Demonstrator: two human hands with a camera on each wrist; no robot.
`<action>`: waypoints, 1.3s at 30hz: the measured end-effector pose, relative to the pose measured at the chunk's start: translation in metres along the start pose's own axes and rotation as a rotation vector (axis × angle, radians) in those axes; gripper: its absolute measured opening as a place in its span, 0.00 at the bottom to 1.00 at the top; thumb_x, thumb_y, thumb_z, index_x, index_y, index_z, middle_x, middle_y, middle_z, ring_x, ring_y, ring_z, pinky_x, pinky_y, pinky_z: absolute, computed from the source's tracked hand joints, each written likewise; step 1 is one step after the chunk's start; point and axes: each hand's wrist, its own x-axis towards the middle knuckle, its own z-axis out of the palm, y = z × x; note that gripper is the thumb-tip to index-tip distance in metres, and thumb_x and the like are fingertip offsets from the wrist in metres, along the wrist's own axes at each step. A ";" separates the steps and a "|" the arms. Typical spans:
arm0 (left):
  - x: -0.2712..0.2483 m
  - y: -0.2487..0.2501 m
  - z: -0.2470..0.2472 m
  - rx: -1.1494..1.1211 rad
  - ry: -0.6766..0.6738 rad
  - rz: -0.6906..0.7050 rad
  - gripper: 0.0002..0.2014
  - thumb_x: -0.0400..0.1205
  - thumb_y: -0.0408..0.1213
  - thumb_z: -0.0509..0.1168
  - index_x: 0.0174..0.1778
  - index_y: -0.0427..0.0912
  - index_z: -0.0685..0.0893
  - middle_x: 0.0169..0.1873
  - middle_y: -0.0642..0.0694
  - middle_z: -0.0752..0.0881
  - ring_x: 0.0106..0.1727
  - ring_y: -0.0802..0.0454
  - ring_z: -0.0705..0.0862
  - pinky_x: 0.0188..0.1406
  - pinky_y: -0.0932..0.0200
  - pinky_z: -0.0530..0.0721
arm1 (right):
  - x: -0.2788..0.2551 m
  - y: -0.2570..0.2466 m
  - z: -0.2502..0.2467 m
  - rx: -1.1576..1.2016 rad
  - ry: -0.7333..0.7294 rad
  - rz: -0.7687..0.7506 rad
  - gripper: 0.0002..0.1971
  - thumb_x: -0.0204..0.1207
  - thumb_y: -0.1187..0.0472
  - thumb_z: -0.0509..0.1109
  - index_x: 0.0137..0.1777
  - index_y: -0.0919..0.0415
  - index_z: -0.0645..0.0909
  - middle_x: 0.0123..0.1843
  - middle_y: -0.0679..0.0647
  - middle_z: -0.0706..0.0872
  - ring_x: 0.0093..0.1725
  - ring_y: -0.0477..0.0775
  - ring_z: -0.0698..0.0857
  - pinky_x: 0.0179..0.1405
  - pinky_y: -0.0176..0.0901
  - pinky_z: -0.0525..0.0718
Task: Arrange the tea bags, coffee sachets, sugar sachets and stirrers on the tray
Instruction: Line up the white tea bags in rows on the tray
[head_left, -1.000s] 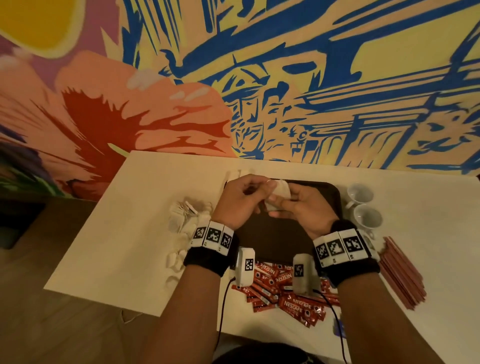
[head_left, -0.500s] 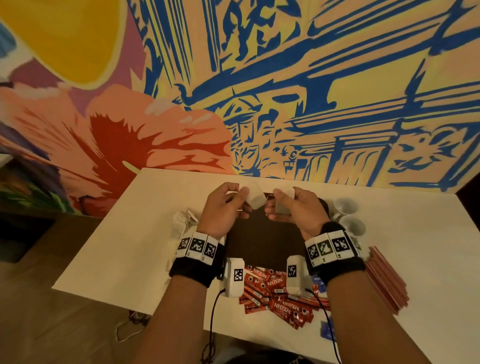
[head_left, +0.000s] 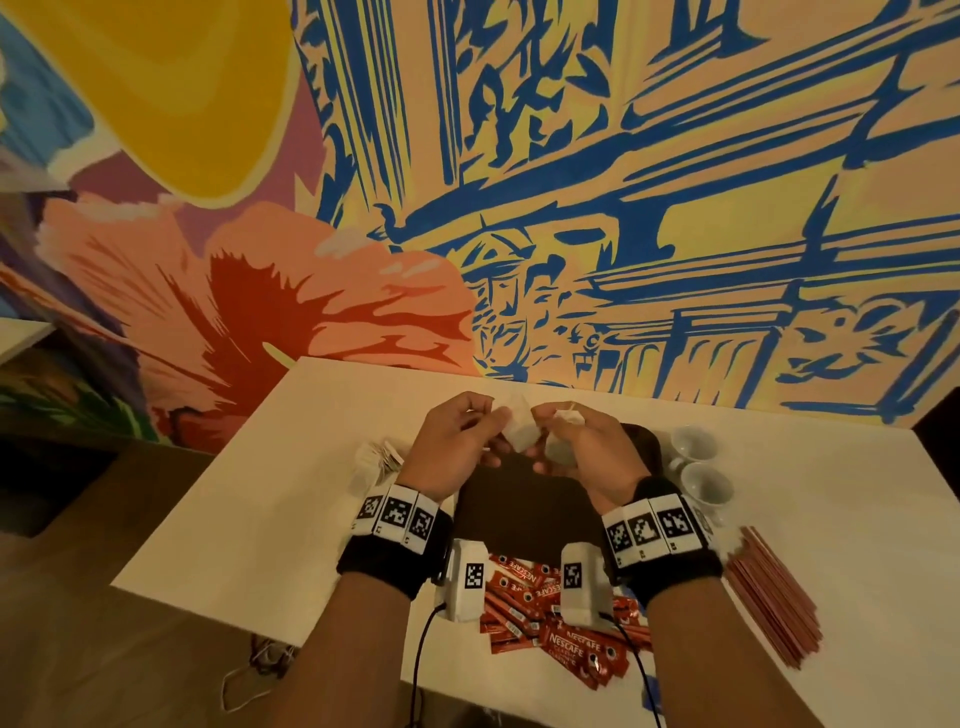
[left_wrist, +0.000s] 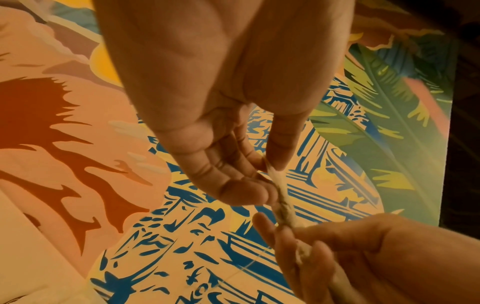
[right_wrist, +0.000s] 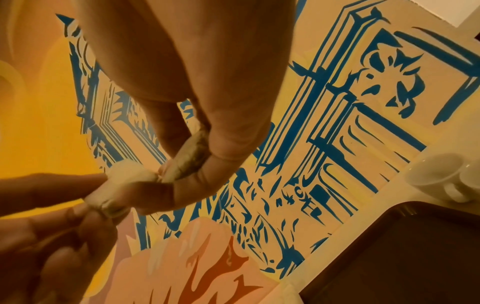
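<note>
Partly hidden tray (head_left: 524, 512) lies under both tea-bag-pinching hands.

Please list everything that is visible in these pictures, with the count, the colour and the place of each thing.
tray: one, dark brown, table centre, below the hands
held tea bags: two, whitish, one in each hand, above the tray
tea bag pile: count unclear, white, left of tray
coffee sachets: many, red, near edge
stirrers: a bundle, reddish brown, right side
cups: two, white, right of tray
table: one, cream
mural: one, many-coloured, behind table
left hand: pinches one tea bag
right hand: pinches the other
</note>
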 end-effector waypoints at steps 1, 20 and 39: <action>-0.001 -0.001 -0.001 0.000 0.006 -0.007 0.04 0.84 0.33 0.69 0.45 0.39 0.81 0.39 0.40 0.88 0.37 0.46 0.86 0.31 0.58 0.84 | 0.000 -0.001 0.001 -0.016 -0.010 0.011 0.11 0.89 0.63 0.62 0.61 0.61 0.86 0.55 0.63 0.90 0.44 0.55 0.89 0.39 0.44 0.89; 0.001 0.025 -0.034 0.421 -0.164 0.131 0.05 0.83 0.37 0.72 0.52 0.47 0.92 0.36 0.54 0.90 0.35 0.60 0.84 0.33 0.63 0.82 | 0.002 0.013 0.003 -0.476 -0.169 -0.169 0.09 0.79 0.54 0.78 0.56 0.54 0.87 0.41 0.58 0.89 0.36 0.48 0.82 0.34 0.41 0.79; 0.070 0.025 -0.058 0.643 -0.190 0.168 0.07 0.84 0.34 0.70 0.45 0.53 0.89 0.37 0.49 0.88 0.35 0.58 0.83 0.37 0.60 0.86 | 0.053 0.013 0.016 -0.306 0.001 -0.018 0.15 0.86 0.45 0.67 0.55 0.55 0.86 0.42 0.52 0.93 0.36 0.51 0.83 0.33 0.43 0.81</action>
